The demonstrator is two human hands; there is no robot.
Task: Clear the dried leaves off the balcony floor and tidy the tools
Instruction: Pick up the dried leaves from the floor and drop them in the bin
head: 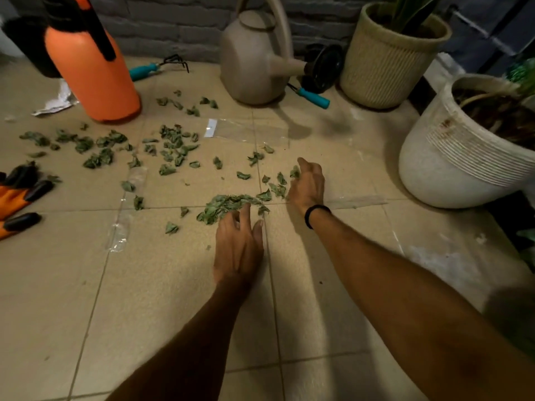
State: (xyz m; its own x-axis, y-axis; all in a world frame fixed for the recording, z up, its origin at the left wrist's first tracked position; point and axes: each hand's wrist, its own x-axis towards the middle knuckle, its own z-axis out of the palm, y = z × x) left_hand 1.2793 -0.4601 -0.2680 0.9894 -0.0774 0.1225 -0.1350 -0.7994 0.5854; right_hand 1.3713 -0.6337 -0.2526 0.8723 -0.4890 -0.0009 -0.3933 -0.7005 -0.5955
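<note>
Left hand (238, 250): is lying palm-down over the floor with fingers straight and slightly spread, gripping nothing; its fingertips are touching the near edge of the leaf heap.
Right hand (307, 186): is standing on its edge on the tiles, fingers relaxed and lightly curved, holding nothing; it is resting against leaves at the heap's right end. A black wristband (315, 214) is circling the wrist.
Leaf heap (228, 205): is lying on the tiled floor (162, 285) between the two hands, dried and green-grey.
Scattered leaves (173, 140): are lying loose across the tiles to the left and beyond the heap, reaching toward the sprayer.
Orange sprayer (92, 73): is standing upright at far left, black top fitted.
Watering can (254, 59): is standing by the brick wall, spout pointing right.
Hand rake (143, 71): is lying flat between sprayer and can, teal handle, black prongs.
Second teal-handled tool (314, 98): is lying just beside the can; its head is hidden.
Gloves (17, 198): are lying at the left edge, orange with black fingertips.
Clear plastic bag (246, 131): is lying flat in front of the can.
Ribbed beige pot (385, 59): is standing right of the can, holding a plant.
White pot (463, 157): is standing at near right, well apart from the heap.
</note>
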